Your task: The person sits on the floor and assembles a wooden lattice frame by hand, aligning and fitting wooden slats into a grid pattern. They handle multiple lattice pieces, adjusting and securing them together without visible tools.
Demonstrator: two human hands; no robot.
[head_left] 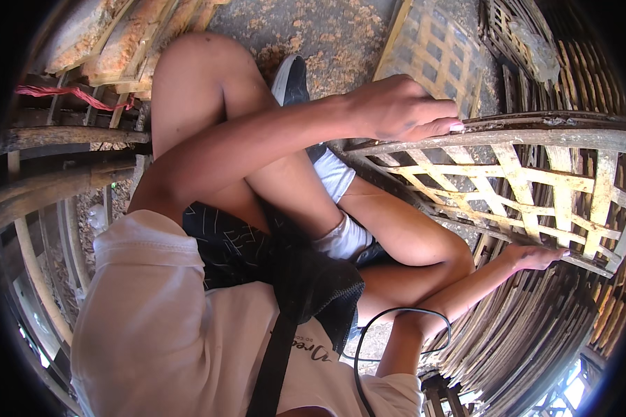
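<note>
The lattice frame, made of light wooden strips, stands tilted at about 3 o'clock, just beside the crossed legs of the person. The left grip, near 1 to 2 o'clock, is closed on the near part of its upper rail; the thumb shows, but the other fingers are partly hidden. The right grip, a little past 3 o'clock, has its fingers reaching the lower rail. I cannot tell if they clasp it or only rest there.

In my judgement, the first danger is turning: if the right fingers only touch, the frame could swing around the left grip, and its near end could strike the shin or the knee. The rails look rough, so a sliding finger could take a splinter. The thin crossing strips could crack if the two grips twist against each other.

At 4 o'clock, a dense stack of lattice panels lies close under the right forearm; a frame corner could catch there and disturb it. At 5 o'clock, the black cable loops across the right arm and could snag during a wide pull.
</note>
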